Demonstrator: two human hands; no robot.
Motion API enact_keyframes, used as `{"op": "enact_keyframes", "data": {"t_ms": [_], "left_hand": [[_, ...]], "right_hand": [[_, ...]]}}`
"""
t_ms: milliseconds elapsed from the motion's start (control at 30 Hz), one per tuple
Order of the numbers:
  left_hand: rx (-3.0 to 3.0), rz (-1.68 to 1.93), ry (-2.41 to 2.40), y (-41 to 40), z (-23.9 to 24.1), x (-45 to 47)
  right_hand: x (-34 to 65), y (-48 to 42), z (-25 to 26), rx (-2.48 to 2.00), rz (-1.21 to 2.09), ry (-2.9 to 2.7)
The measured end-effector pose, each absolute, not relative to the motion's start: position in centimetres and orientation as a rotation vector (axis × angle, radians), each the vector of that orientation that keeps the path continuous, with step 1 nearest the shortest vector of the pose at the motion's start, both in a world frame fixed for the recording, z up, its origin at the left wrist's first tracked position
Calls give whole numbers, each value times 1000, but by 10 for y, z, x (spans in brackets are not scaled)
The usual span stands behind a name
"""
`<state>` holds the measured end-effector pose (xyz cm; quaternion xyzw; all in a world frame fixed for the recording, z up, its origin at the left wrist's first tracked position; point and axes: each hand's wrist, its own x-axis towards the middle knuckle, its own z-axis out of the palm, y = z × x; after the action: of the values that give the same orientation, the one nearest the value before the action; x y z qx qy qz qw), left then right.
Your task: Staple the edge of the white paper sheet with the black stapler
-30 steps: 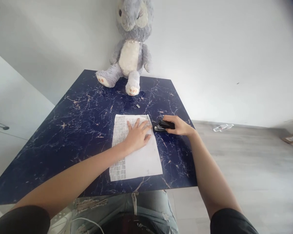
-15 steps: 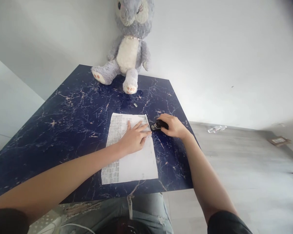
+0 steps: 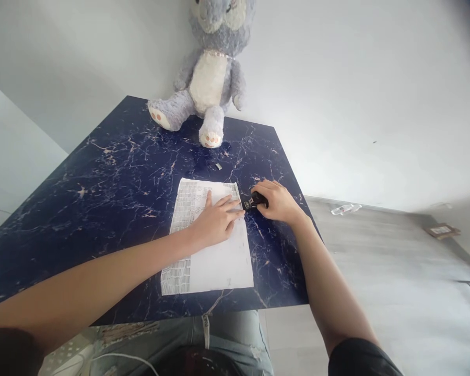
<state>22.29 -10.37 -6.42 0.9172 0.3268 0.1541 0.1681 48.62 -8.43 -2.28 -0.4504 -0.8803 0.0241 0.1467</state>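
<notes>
Slid the black stapler (image 3: 253, 200) in from beside the paper (image 3: 209, 235) onto its far right corner. Right hand (image 3: 279, 200) now closed over it, hiding most of it.

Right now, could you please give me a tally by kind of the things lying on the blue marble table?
Plush toys: 1, the grey plush rabbit at the far edge.
Paper sheets: 1, the printed sheet under the left hand.
Staplers: 1, the black stapler under the right hand.
Small metal pieces: 1, the small silvery piece beyond the sheet.
Total: 4
</notes>
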Motion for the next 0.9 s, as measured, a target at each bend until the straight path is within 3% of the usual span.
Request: {"op": "enact_keyframes", "data": {"t_ms": [100,300,567,900], "left_hand": [[2591,449,936,-103,-64,223],[2573,497,959,-101,-64,222],[2594,521,980,-102,-64,223],[2554,434,975,-100,-62,224]], "right_hand": [[487,-87,-19,-1149,147,-2515],[484,-88,-24,-973,-57,-2601],[471,-89,-28,-906,-275,-2727],[466,-93,-23,-1005,-252,-2818]]}}
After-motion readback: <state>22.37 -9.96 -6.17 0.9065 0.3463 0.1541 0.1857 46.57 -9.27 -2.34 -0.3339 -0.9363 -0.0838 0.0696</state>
